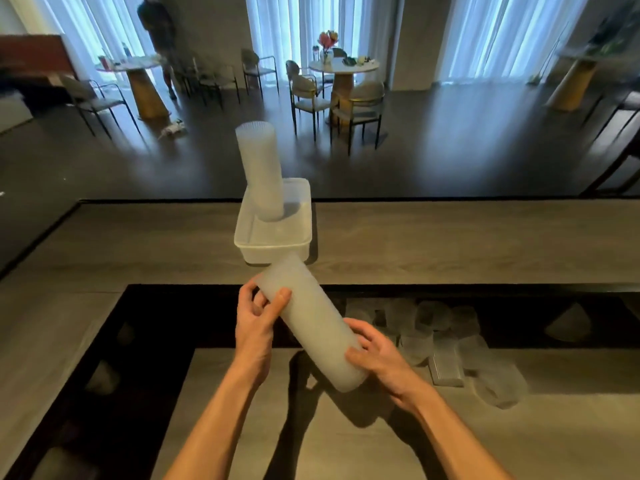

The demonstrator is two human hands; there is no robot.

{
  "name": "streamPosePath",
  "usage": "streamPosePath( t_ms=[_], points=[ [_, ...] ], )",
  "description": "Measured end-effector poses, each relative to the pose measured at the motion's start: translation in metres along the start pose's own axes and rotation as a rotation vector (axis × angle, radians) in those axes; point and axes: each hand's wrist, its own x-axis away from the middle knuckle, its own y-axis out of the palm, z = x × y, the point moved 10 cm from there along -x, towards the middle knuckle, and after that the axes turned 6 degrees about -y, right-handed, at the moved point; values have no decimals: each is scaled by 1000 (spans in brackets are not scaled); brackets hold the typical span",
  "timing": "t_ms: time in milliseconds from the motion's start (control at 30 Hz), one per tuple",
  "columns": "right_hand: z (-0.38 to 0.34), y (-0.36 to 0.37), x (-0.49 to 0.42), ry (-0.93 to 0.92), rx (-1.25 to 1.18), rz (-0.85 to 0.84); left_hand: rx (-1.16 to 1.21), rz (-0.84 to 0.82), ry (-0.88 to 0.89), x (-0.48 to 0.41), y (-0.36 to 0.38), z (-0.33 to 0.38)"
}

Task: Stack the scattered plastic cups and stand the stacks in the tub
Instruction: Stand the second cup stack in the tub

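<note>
Both hands hold a long frosted translucent stack of nested plastic cups [310,323] slantwise above the grey wood-grain counter [450,237], its far end pointing up and left toward the tub and its near end low and to the right. The left hand [258,315] wraps the stack toward its far end, thumb laid across the top of it and fingers curled beneath; the right hand [375,355] cups the near end, fingers closed round its side. Just beyond the far tip of the held stack sits the shallow white rectangular plastic tub [273,242], and in its far part a second tall stack of frosted cups [261,171] already stands, leaning a little to the left. To the right of the hands, along the dark recessed strip in the counter and spilling onto the near surface, a cluster of loose frosted plastic cups [440,336] lies scattered, some on their sides, well apart from the tub. The step in hand appears to be carrying a finished stack to the tub. The next move likely calls for tipping the stack upright, wide end settled flat in the free near part of the tub, and setting it down without knocking the leaning stack behind it; the loose cups on the right remain to be gathered afterwards.
</note>
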Motion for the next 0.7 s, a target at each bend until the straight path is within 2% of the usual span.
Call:
streamPosePath(
  t_ms=[133, 333, 533, 700],
  points=[
    [-50, 20, -14, -96, 73, -37, 8, -23, 117, 2, 10, 49],
    [-100, 44, -31, -222, 122, -52, -179, -195, 222, 9, 30, 86],
    [-135, 61, -49, -298, 180, -119, -204, -155, 212, 2, 23, 112],
    [-175, 71, -69, -367, 308, -117, -198, -139, 308, -13, 23, 146]
  ],
)
